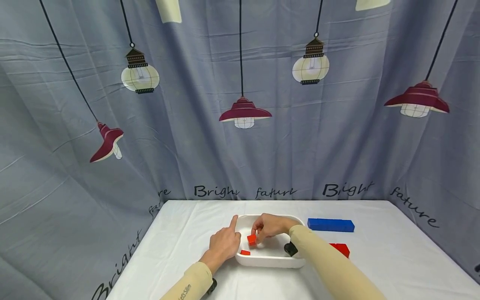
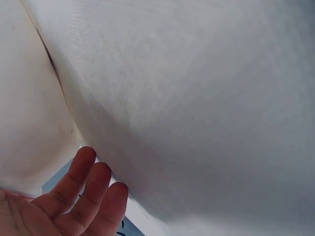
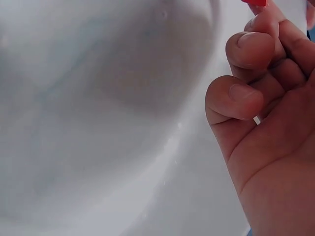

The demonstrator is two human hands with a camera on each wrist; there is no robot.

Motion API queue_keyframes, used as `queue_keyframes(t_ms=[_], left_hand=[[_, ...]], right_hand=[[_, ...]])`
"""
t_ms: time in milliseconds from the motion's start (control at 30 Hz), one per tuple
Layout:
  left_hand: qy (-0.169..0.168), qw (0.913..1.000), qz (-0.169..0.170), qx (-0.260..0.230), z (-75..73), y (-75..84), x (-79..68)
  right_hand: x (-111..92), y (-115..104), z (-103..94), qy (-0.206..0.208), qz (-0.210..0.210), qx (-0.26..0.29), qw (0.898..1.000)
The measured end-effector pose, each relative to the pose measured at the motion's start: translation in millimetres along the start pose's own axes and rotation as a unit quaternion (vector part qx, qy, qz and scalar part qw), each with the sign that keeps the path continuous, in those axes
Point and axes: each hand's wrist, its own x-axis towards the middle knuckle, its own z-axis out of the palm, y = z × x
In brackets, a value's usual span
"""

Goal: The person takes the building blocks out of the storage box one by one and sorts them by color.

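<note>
Inside a white plastic tub (image 1: 270,261), my right hand (image 1: 271,226) pinches a small red block (image 1: 251,240) between thumb and fingers. In the right wrist view only a sliver of the red block (image 3: 255,2) shows, at the top edge, and the other fingers are curled. A second red piece (image 1: 245,252) lies on the tub's floor, near the front left corner. My left hand (image 1: 224,243) rests against the tub's left side, index finger stretched along the rim. In the left wrist view its other fingers (image 2: 115,201) lie nearly straight; the thumb is hidden.
On the white tablecloth (image 1: 183,237), right of the tub, lies a long blue block (image 1: 330,225). In front of it is a red block (image 1: 342,249), partly covered by the right sleeve (image 1: 330,262). A grey printed curtain (image 1: 277,158) hangs behind the table.
</note>
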Motion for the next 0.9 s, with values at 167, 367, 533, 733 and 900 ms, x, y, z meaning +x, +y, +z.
queue_keyframes(t_ms=[167,367,533,733,900], left_hand=[[-0.002,1.0,-0.003,0.002,0.0,0.0,-1.4],[0.003,1.0,0.001,0.0,-1.7,0.6,-1.6],[0.006,1.0,0.005,0.002,-2.9,-0.8,-1.7],[-0.002,1.0,0.003,0.0,-0.4,-1.4,-0.2],[-0.003,1.0,0.0,0.0,-0.6,-0.6,-0.6]], right_hand=[[-9.0,-0.1,-9.0,0.01,0.016,0.001,1.0],[-23.8,-0.8,-23.4,0.022,0.024,-0.012,0.999],[-38.6,-0.5,-33.0,0.021,0.023,-0.019,0.999],[-58.7,4.4,-44.1,0.034,0.025,-0.03,0.999],[-76.8,8.9,-53.1,0.044,0.03,-0.026,0.998]])
